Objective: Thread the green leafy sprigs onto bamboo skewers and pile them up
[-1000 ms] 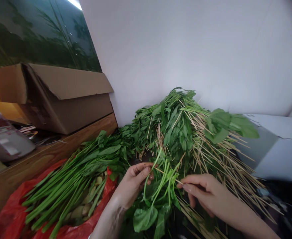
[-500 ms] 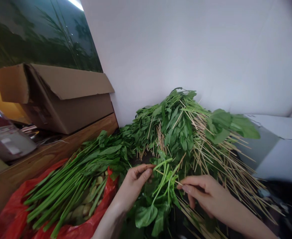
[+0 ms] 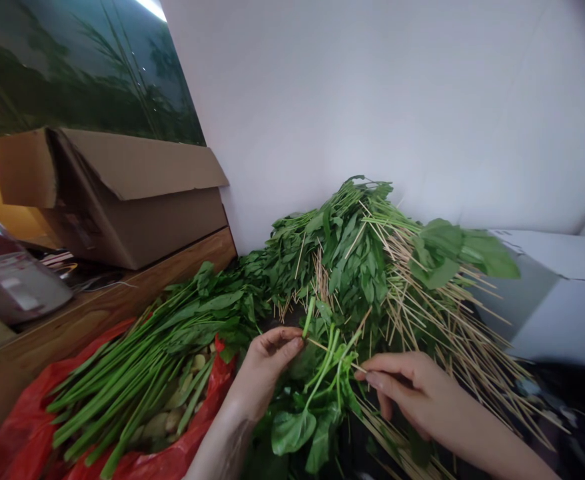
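My right hand (image 3: pixel 405 387) pinches a thin wooden skewer (image 3: pixel 317 344), which runs left through a small bunch of leafy greens (image 3: pixel 328 363). The bunch hangs with its leaves down and stem ends up. At the skewer's left end, my left hand (image 3: pixel 270 363) is closed with thumb and fingertips on a short green stem (image 3: pixel 309 317) that stands nearly upright. Whether the skewer pierces this stem is too small to tell. Behind the hands rises a heap of skewered greens (image 3: pixel 357 260), with bare skewer ends (image 3: pixel 452 333) spreading to the right.
At the left, a red plastic bag (image 3: pixel 172 460) holds long green stalks (image 3: pixel 137 373) and pale slices. A cardboard box (image 3: pixel 157 220) and a container (image 3: pixel 22 280) stand on a wooden surface (image 3: pixel 207 250). A white wall (image 3: pixel 372 100) backs the heap; a white box (image 3: pixel 567 307) is at the right.
The green stem in my left hand has turned from lying toward the right to nearly upright, and the skewer's left part now shows. My right hand has barely moved.
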The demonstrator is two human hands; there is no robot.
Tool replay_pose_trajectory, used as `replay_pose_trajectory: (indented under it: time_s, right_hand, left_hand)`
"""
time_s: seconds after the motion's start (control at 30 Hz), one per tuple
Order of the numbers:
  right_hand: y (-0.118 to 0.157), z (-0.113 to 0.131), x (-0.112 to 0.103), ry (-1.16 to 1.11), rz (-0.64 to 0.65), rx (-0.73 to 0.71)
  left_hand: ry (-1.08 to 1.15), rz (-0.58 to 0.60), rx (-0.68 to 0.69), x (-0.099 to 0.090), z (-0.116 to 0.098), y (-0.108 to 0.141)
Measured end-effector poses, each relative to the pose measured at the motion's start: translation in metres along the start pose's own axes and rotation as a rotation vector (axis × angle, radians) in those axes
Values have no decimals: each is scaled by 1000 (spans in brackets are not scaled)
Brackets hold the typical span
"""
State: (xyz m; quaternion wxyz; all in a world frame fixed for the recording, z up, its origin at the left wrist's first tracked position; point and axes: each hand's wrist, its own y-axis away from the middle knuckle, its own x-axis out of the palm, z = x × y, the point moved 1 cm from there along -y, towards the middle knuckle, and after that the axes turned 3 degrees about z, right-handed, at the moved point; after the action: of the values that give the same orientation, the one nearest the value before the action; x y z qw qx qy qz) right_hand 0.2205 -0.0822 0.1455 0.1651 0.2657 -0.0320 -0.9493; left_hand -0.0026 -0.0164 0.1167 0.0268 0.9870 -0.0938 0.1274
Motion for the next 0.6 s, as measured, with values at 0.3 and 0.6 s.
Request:
replay_pose_trajectory:
  time_s: [0.3,0.6]
  right_hand:
    - [-1,1,1,-17,7,7]
    - [-1,0,3,13,-6,7]
  left_hand:
    - [-6,-34,48,-2,4,-1]
    - [14,-21,65,0,5,-1]
